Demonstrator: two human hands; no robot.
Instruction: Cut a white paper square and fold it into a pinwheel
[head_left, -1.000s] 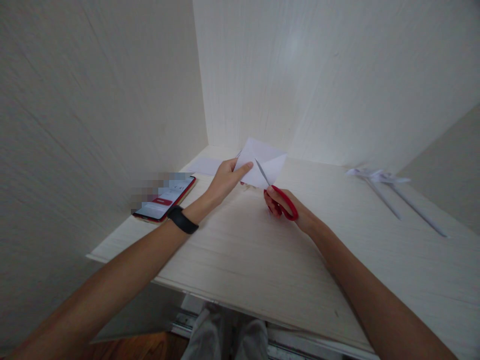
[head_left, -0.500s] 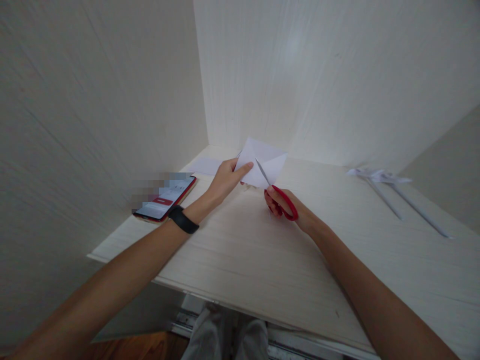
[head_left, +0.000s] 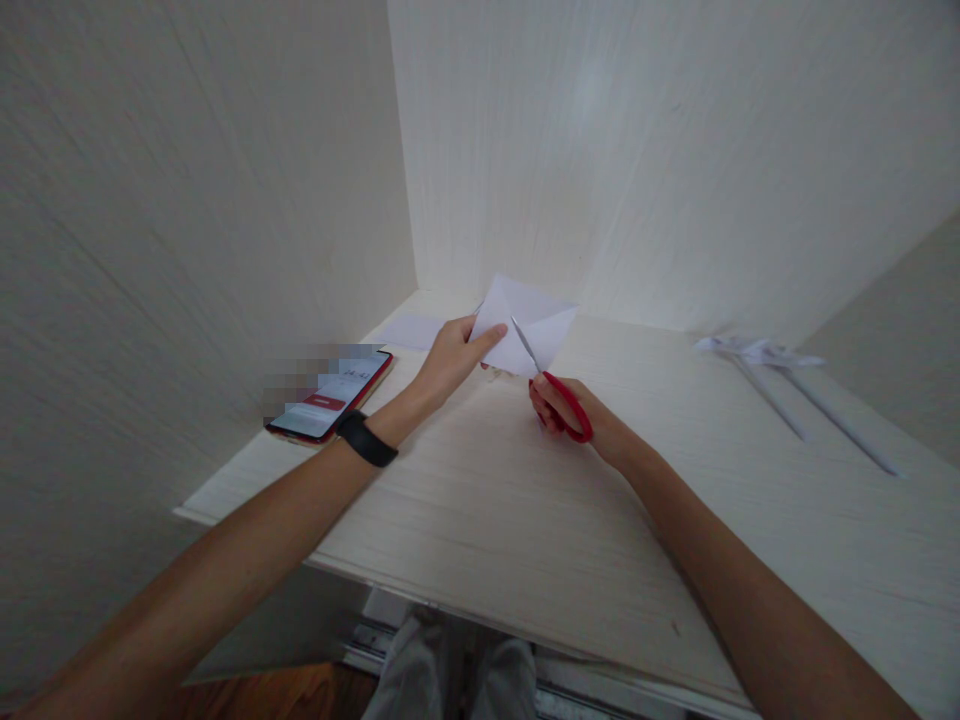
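Just above the middle of the frame, the left hand pinches the left edge of a folded white paper, holding it up off the bench, while the right hand grips red-handled scissors whose blades bite into the paper's lower middle. A clean cut probably calls for keeping the sheet taut and the left fingertips clear of the blades. A phone lies at centre left, rolled paper sticks at the right, well apart, with bare bench in front.

Matt paper, wood-grain table
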